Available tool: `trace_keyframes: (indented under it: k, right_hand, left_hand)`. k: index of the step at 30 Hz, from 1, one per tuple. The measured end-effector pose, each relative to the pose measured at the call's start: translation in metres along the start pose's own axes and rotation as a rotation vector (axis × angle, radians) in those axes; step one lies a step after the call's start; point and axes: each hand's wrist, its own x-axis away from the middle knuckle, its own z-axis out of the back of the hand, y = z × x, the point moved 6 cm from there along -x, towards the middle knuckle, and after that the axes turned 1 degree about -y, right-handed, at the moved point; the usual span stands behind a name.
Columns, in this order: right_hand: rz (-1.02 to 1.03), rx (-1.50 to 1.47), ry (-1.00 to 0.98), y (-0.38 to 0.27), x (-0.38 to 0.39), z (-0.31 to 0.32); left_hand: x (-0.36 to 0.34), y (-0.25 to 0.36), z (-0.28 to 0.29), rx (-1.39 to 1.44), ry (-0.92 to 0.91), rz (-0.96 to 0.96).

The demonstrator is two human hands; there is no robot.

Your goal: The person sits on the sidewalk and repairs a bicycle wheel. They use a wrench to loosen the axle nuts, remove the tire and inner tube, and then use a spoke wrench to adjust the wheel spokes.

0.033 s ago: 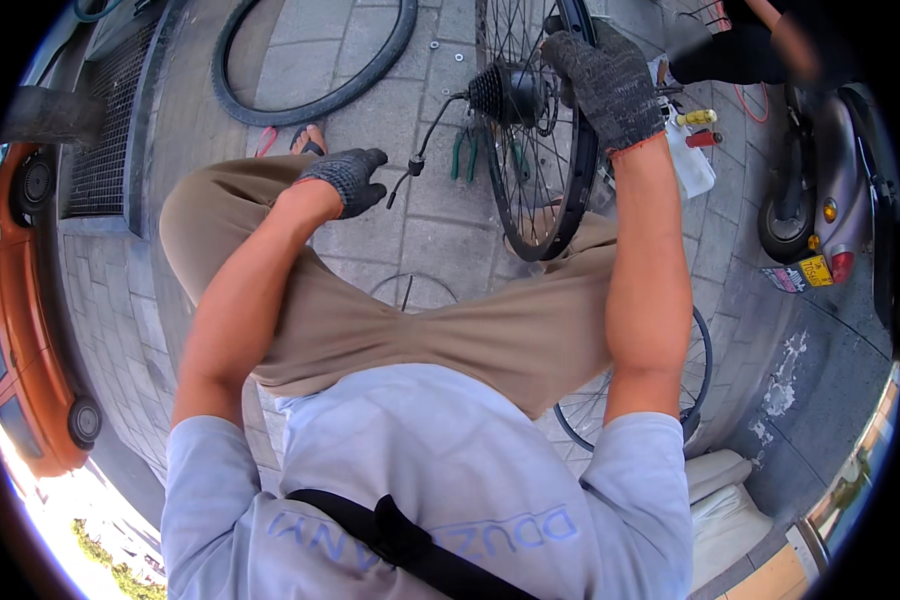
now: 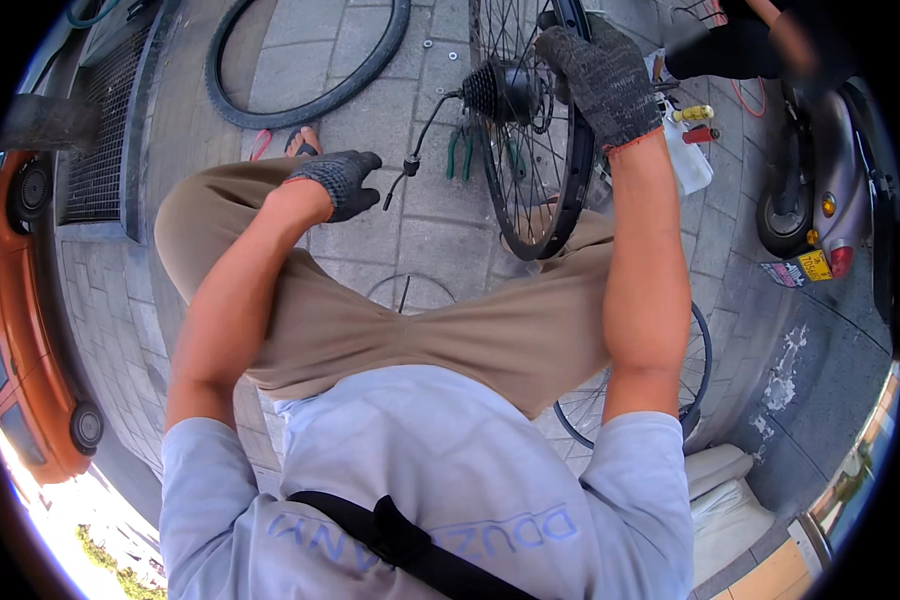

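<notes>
A spoked bicycle wheel with a black hub motor and a cog stack stands upright on the paving, right of centre. My right hand, in a dark grey knit glove, grips its rim and tyre side near the top right. From the hub a black cable curves out to the left, with a thick connector and a thin free end. Just left of that end hovers my left hand, gloved alike, its thumb and fingers apart and nothing visible between them. Green-handled pliers lie by the wheel's left side.
A loose black tyre lies at the far left. Right of the wheel are yellow and red tool handles over a white sheet. A scooter is parked at right. Another wheel lies near my right arm. A person in black is at upper right.
The whole view has shifted very slightly to the left. My hands and the wheel keep the same places relative to each other.
</notes>
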Motion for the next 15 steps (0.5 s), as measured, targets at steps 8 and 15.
trace_keyframes:
  k: [8,15]
  right_hand:
    - [-0.401,-0.367,0.036,0.016,-0.002,0.016]
    - [-0.440,-0.463,0.063,0.008,-0.016,0.020]
  left_hand:
    - [-0.019,-0.042,0.114,0.436,0.355,-0.189]
    - [-0.037,-0.038,0.116,0.397,0.264,-0.175]
